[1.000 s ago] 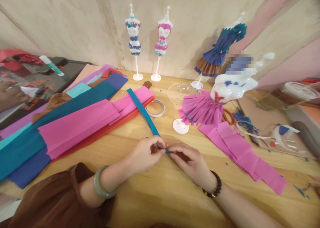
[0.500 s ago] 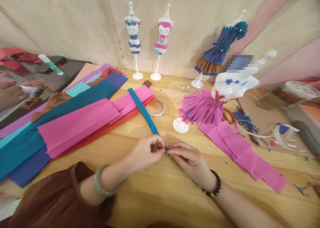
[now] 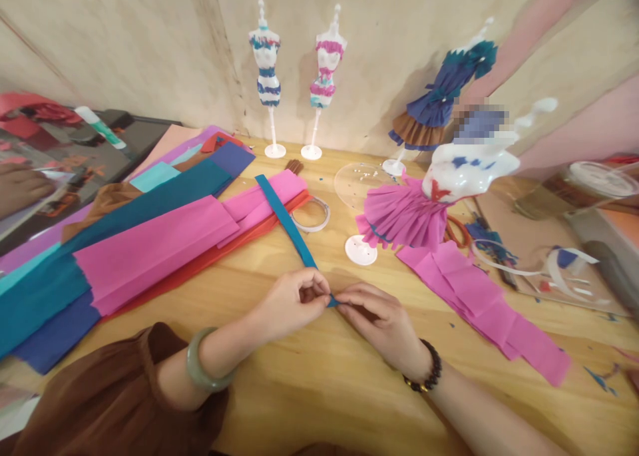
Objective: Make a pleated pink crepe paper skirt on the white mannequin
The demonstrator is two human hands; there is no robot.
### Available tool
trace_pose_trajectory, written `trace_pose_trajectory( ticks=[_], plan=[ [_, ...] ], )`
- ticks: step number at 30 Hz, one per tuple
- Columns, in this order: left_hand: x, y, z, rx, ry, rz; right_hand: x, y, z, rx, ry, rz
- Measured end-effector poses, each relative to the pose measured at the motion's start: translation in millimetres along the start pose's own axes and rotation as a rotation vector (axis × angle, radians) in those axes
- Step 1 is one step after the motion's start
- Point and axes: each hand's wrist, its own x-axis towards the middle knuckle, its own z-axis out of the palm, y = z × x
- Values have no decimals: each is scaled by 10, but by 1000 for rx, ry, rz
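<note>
Between my two hands is the near end of a narrow blue crepe paper strip (image 3: 285, 220). My left hand (image 3: 299, 299) pinches it between thumb and fingers. From the other side my right hand (image 3: 372, 316) pinches the same end, its fingertips almost touching the left ones. The strip's far end lies over folded pink crepe paper (image 3: 164, 249). To the right, a mini dress form with a pleated pink skirt (image 3: 407, 211) leans over its white round base (image 3: 361, 249). Beneath the skirt a layered pink paper strip (image 3: 489, 309) runs towards the right.
Two small dress forms (image 3: 268, 76) stand by the wall; another in a blue and brown dress (image 3: 434, 103) leans right. A tape roll (image 3: 312, 215) and a clear disc (image 3: 364, 183) lie mid-table. At far left are a glue stick (image 3: 101, 128) and another person's hand (image 3: 22, 190).
My fingertips have drawn slightly apart, so a little more of the blue strip shows between them. The other person's hand at far left has shifted slightly.
</note>
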Motion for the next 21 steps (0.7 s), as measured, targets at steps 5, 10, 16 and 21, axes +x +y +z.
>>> trace_pose_trajectory(
  ticks=[5, 10, 16, 21],
  plan=[
    [0, 7, -1, 20, -2, -6, -18, 16, -2, -10, -22, -3],
    [3, -6, -1, 4, -3, -12, -23, 22, -3, -14, -33, -8],
    [5, -19, -8, 13, -3, -26, -27, 24, -3, -16, -34, -19],
    [7, -32, -17, 31, -4, -31, -19, 24, 0, -17, -18, -37]
  ],
)
